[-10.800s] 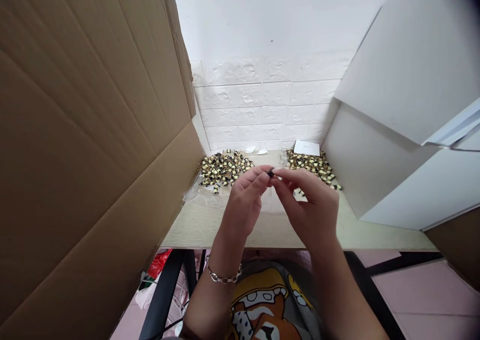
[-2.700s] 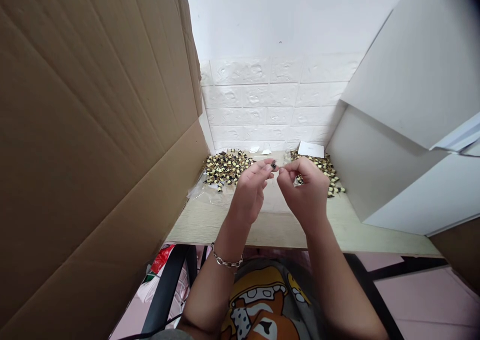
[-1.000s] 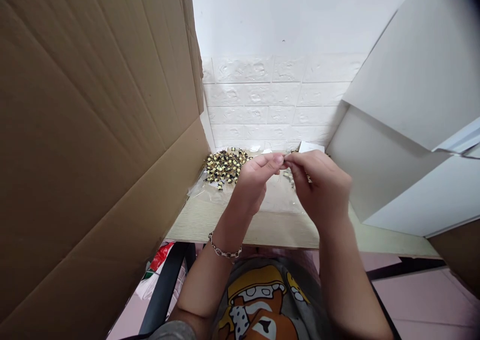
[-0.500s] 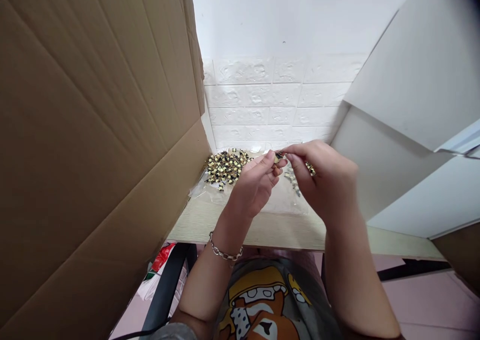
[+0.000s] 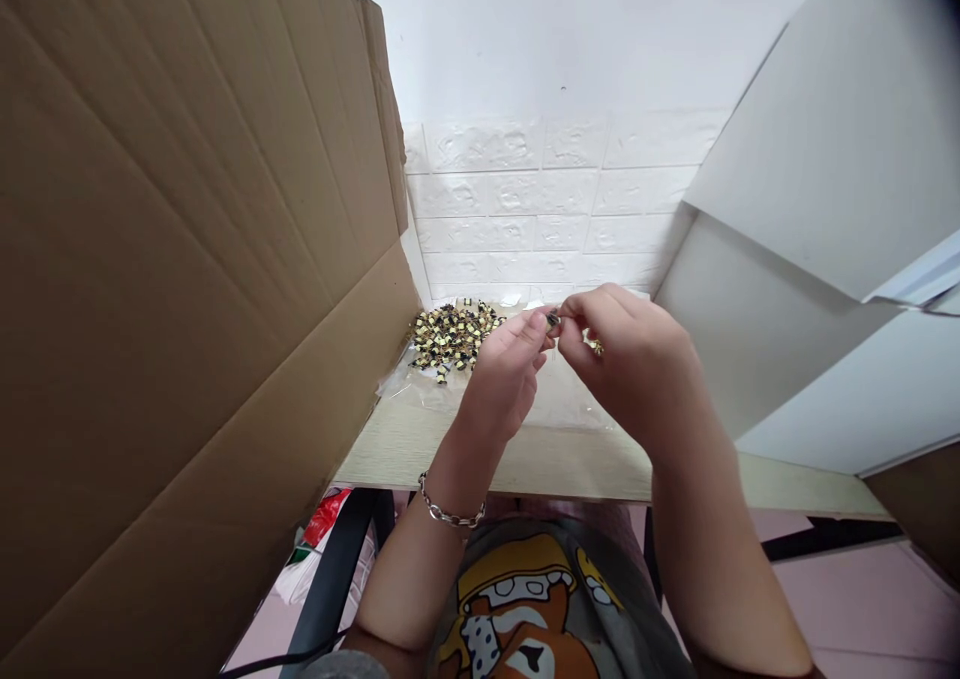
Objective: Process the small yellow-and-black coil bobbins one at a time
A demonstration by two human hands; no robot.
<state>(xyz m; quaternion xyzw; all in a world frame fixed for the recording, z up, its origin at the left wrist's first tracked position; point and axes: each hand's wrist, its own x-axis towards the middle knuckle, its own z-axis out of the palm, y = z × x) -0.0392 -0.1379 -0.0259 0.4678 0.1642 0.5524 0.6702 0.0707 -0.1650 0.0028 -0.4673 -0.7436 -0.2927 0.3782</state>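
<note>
Between the thumb and fingers of my left hand (image 5: 506, 369) is a small black-and-yellow part (image 5: 553, 320). My right hand (image 5: 626, 354) is closed at the fingertips and touches the right end of that part. Both hands are above the table, fingertips close together. Left of my left hand lies a pile of small black-and-yellow parts (image 5: 450, 337) on clear plastic. More such parts (image 5: 594, 344) show partly behind my right hand, which hides most of them.
A large cardboard sheet (image 5: 225, 259) stands along the left side. White panels (image 5: 810, 159) rise on the right, and a white brick-patterned wall (image 5: 517, 194) is behind. The pale table's front edge (image 5: 570, 474) runs below my wrists.
My right hand has moved slightly left, with its fingers more tightly bunched against the part. It now covers more of the parts behind it. My left hand's fingers have curled in a little.
</note>
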